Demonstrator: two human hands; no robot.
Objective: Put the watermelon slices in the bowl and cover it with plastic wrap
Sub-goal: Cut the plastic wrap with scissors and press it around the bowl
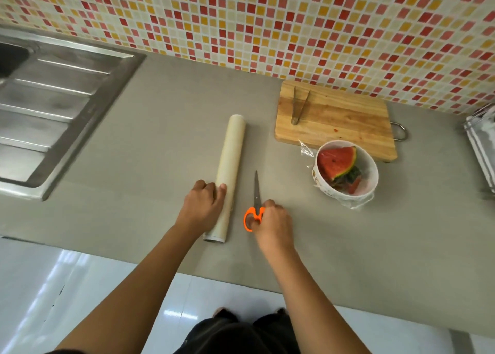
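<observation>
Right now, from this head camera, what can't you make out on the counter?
Head view only.
Whether clear film spans the bowl top: too transparent.
Lower watermelon pieces: under the top slice.
Scissors handle loops: partly hidden by right hand.
Part of roll: under left hand.
Sink and rack: cut by frame edges.

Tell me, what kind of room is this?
It looks like a kitchen. There's a metal sink, a wooden cutting board on the counter, and a bowl of watermelon.
</observation>
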